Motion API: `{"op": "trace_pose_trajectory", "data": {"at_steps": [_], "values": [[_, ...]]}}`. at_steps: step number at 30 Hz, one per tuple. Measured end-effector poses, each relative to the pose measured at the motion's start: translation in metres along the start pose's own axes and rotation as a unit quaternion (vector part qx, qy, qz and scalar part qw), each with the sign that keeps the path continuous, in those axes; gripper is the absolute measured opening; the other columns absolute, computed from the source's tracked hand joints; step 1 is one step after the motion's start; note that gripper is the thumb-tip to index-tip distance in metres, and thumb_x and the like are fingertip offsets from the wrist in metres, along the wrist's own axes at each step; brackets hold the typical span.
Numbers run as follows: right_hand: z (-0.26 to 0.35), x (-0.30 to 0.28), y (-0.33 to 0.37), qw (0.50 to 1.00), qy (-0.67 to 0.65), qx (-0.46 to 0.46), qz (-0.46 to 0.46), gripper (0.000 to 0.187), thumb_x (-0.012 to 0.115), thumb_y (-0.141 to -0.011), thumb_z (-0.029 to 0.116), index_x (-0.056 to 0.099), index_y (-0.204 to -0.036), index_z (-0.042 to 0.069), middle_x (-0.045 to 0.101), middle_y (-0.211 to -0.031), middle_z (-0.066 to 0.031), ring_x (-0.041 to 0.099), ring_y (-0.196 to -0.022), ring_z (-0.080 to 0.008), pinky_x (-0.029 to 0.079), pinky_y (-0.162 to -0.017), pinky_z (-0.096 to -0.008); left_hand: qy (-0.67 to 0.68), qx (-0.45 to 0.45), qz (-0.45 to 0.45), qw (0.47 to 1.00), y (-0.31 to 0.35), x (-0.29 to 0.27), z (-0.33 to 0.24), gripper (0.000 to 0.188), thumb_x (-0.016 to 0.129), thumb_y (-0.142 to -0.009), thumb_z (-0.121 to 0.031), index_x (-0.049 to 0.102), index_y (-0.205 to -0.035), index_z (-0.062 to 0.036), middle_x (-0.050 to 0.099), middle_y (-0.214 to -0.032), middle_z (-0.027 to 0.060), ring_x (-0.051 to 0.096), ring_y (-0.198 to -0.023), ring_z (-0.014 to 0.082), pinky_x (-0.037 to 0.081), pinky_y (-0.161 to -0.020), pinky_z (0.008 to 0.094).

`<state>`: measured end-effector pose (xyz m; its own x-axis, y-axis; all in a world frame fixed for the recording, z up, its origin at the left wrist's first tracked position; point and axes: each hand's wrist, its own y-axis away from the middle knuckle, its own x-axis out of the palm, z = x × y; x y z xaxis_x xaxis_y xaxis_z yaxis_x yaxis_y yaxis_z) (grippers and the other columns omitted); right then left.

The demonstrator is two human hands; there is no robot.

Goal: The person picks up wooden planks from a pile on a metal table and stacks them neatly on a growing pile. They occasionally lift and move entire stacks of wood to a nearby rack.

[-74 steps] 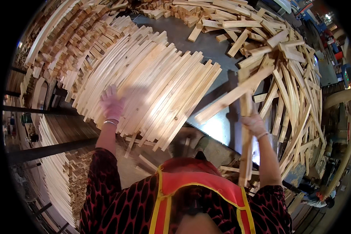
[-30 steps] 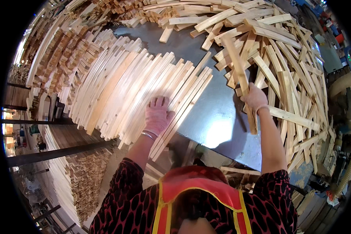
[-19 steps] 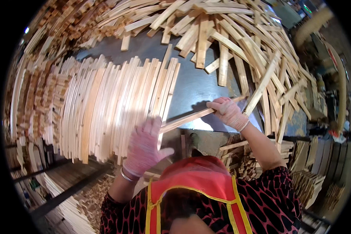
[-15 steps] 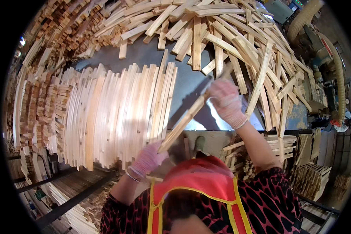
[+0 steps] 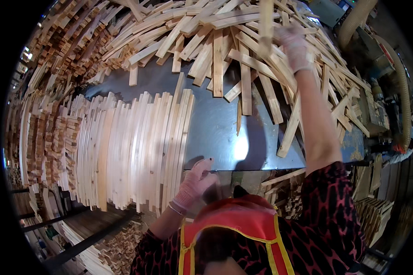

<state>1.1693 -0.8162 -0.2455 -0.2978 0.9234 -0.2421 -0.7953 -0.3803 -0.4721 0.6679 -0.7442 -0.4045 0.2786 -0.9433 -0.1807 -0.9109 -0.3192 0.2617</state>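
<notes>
My left hand (image 5: 196,184), in a pink-white knit glove, is open and holds nothing. Its fingers point away from me at the table's front edge, just right of the row of wooden strips (image 5: 137,146). My right hand (image 5: 294,49), gloved alike, is stretched far out over the loose pile of wooden strips (image 5: 218,64). Beside its fingers a wooden strip (image 5: 265,25) stands out, smeared by motion. Whether the fingers grip it cannot be made out. A thin, pointed wood splinter (image 5: 239,117) lies on the dark metal table (image 5: 215,133).
Stacked strips (image 5: 46,137) rise along the left side. A pale ribbed hose (image 5: 399,87) and machinery run down the right. More boards (image 5: 374,220) are stacked below the table at the right. Dark rails (image 5: 92,236) cross at the lower left.
A strip spanned both hands before; my left hand has let go of its end. My right hand has swung far forward over the pile. A splinter now shows on the table.
</notes>
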Motion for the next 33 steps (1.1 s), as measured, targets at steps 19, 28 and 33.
{"op": "trace_pose_trajectory", "data": {"at_steps": [19,28,33], "values": [[-0.093,0.078,0.253,0.797,0.355,-0.208,0.442,0.046,0.065,-0.096,0.016,0.06,-0.14,0.004,0.058,-0.142,-0.0189,0.052,-0.139,-0.0397,0.047,-0.112,-0.0468,0.058,-0.141,-0.237,0.96,-0.109,0.045,0.008,0.065,0.076,-0.09,-0.027,0.057,-0.147,-0.0018,0.065,-0.139,0.0207,0.069,-0.12,0.0312,0.054,-0.105,0.0444],[-0.039,-0.111,0.415,0.749,0.409,-0.109,0.51,0.048,0.068,-0.09,0.017,0.063,-0.136,0.003,0.061,-0.145,-0.0163,0.054,-0.141,-0.0358,0.051,-0.109,-0.0464,-0.629,-0.056,-0.268,0.728,-0.069,-0.018,0.052,0.064,0.066,-0.092,-0.03,0.049,-0.15,-0.0114,0.053,-0.14,0.0098,0.049,-0.136,0.0287,0.038,-0.113,0.0473],[-0.02,-0.13,0.346,0.782,0.329,0.09,0.521,0.033,0.062,-0.093,0.016,0.07,-0.125,0.015,0.075,-0.118,-0.0124,0.073,-0.104,-0.0357,0.059,-0.09,-0.0458,-0.68,-0.118,-0.215,0.691,-0.075,-0.03,0.032,0.065,0.065,-0.093,-0.032,0.048,-0.151,-0.0114,0.053,-0.148,0.0096,0.046,-0.14,0.0291,0.036,-0.114,0.0472]]}}
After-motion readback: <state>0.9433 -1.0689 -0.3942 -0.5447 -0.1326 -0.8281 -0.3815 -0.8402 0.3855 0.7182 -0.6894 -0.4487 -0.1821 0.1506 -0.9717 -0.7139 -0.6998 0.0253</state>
